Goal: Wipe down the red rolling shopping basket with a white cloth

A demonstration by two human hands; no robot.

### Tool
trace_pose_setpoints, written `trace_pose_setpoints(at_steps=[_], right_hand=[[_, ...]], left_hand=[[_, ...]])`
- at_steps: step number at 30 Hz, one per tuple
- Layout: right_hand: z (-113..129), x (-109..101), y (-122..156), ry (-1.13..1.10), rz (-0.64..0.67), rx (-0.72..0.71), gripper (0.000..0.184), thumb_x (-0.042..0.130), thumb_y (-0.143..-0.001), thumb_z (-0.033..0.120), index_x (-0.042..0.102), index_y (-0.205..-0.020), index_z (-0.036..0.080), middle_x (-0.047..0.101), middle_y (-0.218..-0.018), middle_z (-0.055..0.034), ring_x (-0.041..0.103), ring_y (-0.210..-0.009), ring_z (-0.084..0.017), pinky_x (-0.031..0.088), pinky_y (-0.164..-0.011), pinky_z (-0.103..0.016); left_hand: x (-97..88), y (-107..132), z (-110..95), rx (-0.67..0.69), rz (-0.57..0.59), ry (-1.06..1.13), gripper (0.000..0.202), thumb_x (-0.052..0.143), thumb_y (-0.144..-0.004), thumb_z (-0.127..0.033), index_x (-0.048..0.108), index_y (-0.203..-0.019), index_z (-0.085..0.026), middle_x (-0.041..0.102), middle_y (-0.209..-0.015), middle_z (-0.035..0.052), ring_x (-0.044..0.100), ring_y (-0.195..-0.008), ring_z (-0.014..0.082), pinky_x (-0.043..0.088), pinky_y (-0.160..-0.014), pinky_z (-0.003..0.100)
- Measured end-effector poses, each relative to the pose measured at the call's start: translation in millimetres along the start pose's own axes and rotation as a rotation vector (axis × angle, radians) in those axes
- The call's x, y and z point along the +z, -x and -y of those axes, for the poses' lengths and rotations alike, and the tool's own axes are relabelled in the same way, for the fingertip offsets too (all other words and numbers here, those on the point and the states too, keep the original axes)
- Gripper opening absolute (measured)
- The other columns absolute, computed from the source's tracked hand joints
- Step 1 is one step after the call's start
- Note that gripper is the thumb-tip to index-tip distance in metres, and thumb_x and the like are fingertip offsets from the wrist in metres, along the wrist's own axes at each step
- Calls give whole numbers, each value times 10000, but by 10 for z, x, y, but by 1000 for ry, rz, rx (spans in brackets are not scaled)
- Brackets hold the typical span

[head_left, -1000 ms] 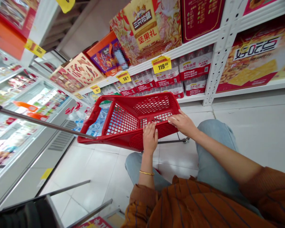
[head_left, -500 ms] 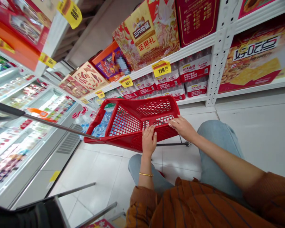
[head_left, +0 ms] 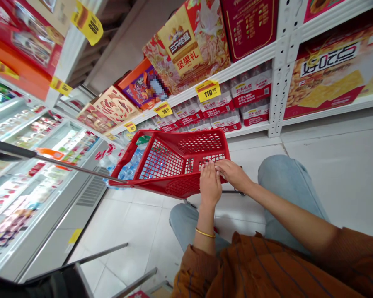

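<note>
The shopping cart (head_left: pixel 186 185) stands on the tiled floor (head_left: pixel 136 219), before the shelf rack (head_left: pixel 251 62). The left hand (head_left: pixel 210 186) is at the cart's near rim, toward its right end; the right hand (head_left: pixel 234 176) lies immediately right of it. Gift boxes (head_left: pixel 189 49) line the rack's ledge, bottle packs (head_left: pixel 251 97) stacked beneath. Right of the upright (head_left: pixel 275 103) sits a carton (head_left: pixel 329 74). Large bottles (head_left: pixel 129 169) lie behind the cart's left end; farther left runs a display case (head_left: pixel 83 211).

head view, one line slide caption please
Left hand and right hand, close together at the edge of a red shopping basket, before white shelves of boxes and bottle packs.
</note>
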State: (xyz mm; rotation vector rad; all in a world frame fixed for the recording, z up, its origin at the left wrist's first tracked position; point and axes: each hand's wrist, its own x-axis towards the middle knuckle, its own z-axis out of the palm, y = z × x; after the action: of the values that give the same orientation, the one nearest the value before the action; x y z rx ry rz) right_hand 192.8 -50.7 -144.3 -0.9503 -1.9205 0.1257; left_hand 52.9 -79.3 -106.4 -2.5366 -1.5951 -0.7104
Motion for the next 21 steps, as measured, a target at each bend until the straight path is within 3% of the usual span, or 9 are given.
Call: trace_pose_setpoints(at_steps=[4,14,21], right_hand=[[-100,5,59,5,13,-74,268,408,-978,246,606,-1138,162,665,-1061,-122,605,-1014,-225,461,-996,-479],[-307,-36,-40,-80,146,-70,223,446,-960,245,634,-1072,202,676,-998,-76,627,-961,-189,296,-1099,-575],[-526,-25,-163,-153,202,-50,183,515,-917,222,690,-965,200,707,-950,-78,651,-922,-194,379,-1047,-493]], left_hand=[[114,53,5,-27,-9,2,454,304,-988,-257,424,-1387,-78,537,-1377,184,435,-1342,267,300,-1144,523],[74,11,66,17,-6,62,412,360,-970,-241,474,-1348,-124,592,-1304,145,480,-1280,246,262,-1156,523],[67,17,124,52,12,84,416,377,-957,-238,473,-1347,-128,584,-1307,138,479,-1272,236,249,-1162,515]])
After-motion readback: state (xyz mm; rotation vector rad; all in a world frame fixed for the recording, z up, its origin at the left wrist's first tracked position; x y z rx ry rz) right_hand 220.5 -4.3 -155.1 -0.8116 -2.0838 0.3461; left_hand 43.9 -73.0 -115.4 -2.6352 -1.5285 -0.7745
